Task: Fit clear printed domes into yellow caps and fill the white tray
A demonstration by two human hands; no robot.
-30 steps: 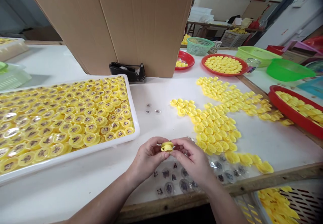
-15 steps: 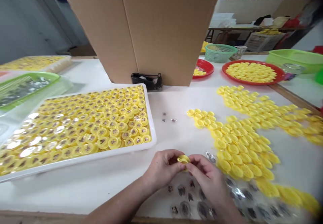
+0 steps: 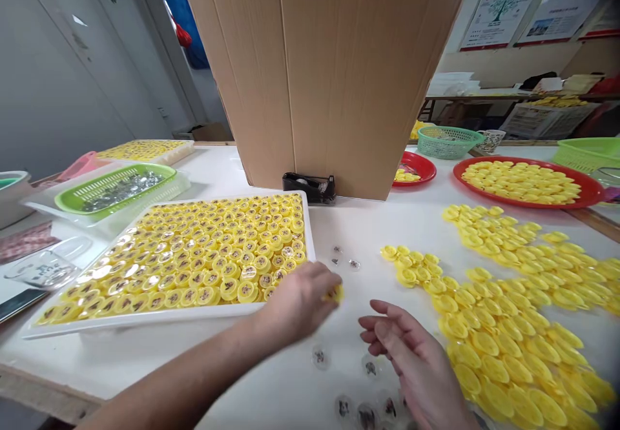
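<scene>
My left hand (image 3: 303,297) pinches a yellow disc (image 3: 335,292) between thumb and fingers, just off the right front corner of a white tray (image 3: 310,236). That tray is packed with yellow discs (image 3: 227,249) bearing small dark printed pictures under shiny clear tops. To the right, my right hand (image 3: 407,349) hangs over the table with its fingers apart and nothing in them. Below both hands lie several clear round pieces (image 3: 371,367) with dark prints. Beside my right hand spreads a large group of plain yellow discs (image 3: 484,333).
A tall cardboard sheet (image 3: 334,75) stands at the back, with a black tape dispenser (image 3: 309,188) at its foot. Red plates (image 3: 588,188) of yellow pieces and a green basket (image 3: 448,143) sit back right. Another green basket (image 3: 68,201) with clear pieces is at the left.
My hands have parted. The left has moved up to the tray's corner with the yellow disc; the right has let go and opened. The view has shifted left and up.
</scene>
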